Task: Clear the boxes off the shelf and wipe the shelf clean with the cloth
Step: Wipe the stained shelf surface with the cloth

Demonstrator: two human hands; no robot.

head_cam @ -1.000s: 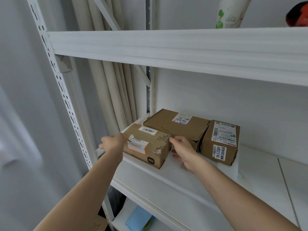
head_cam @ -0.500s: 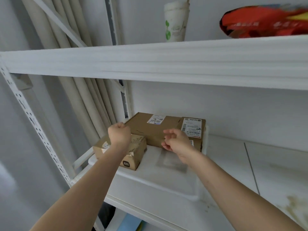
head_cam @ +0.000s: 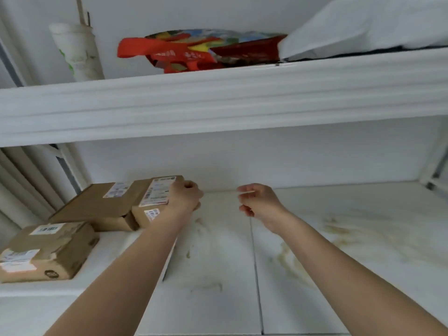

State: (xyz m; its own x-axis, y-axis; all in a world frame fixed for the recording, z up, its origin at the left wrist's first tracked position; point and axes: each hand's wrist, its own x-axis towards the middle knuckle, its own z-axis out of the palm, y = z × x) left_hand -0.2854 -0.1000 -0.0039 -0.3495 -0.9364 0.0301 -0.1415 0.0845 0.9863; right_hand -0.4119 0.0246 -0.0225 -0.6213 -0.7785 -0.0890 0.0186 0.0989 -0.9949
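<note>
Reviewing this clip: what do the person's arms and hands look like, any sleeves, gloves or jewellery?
Both forearms are bare up to the bottom edge of the picture, with no sleeves in view. The left hand and the right hand wear no gloves, and no watch, ring or bracelet shows on either wrist. No markings can be made out.

The left hand (head_cam: 185, 198) and forearm cover the right side of the small box (head_cam: 155, 202). The front box (head_cam: 48, 252) is cut by the left edge, its labels too blurred to read.
</note>
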